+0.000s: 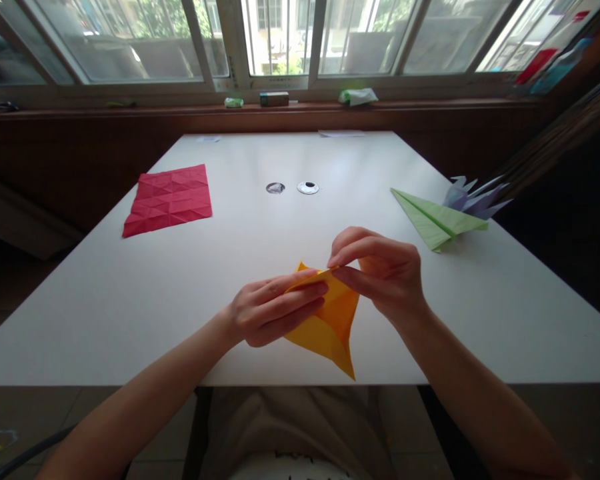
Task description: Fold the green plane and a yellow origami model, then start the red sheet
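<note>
A partly folded sheet of yellow-orange origami paper (325, 337) is held up between my hands over the front part of the white table. My left hand (275, 308) grips its left side, fingers laid across the upper part and closed on it. At the top corner, my right hand (383, 270) pinches the paper's edge between thumb and fingertips. One pointed corner of the sheet hangs down towards the table's front edge. My left fingers hide part of the folds.
Creased red paper (170, 199) lies at the left of the white table (220, 233). On the right rest a green paper plane (437, 220) and a pale purple folded paper piece (473, 197). Two round table holes (308, 188) are further back. Small items, including a box (275, 99), line the windowsill.
</note>
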`<control>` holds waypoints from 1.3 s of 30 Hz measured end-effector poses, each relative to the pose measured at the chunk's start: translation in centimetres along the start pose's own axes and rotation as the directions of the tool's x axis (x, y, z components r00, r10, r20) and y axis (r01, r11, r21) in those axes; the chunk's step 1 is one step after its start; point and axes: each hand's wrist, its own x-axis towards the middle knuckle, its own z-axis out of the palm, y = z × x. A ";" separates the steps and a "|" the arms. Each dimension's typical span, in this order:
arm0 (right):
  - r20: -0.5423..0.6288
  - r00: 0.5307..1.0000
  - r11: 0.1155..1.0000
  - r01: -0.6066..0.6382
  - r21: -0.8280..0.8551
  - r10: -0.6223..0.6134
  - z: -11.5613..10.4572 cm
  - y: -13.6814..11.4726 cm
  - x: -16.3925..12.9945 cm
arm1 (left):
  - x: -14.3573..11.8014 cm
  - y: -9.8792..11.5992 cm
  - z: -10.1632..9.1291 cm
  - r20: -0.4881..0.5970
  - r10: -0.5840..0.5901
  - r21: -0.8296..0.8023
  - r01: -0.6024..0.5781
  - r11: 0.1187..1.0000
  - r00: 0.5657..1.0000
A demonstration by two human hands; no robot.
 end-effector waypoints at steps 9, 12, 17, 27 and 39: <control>0.010 1.000 0.999 0.003 0.033 -0.003 0.1 -0.3 0.0 | 0.3 0.2 -0.1 0.005 -0.011 -0.020 0.011 1.000 1.000; 0.018 1.000 0.999 0.004 0.033 -0.005 0.2 -0.4 0.0 | 0.3 0.3 -0.1 0.003 -0.010 -0.031 0.010 0.999 1.000; 0.014 1.000 1.000 0.014 0.009 -0.014 0.2 -0.5 0.0 | 0.3 0.2 -0.3 0.020 -0.006 -0.019 0.007 1.000 1.000; 0.013 0.997 0.994 0.073 -0.076 -0.072 0.2 -0.3 0.0 | 0.8 0.3 -0.6 0.010 -0.013 -0.014 0.013 1.000 1.000; 0.016 0.995 0.989 0.100 -0.106 -0.098 0.1 -0.4 0.1 | 0.7 0.3 -0.5 0.008 0.005 -0.011 -0.005 1.000 1.000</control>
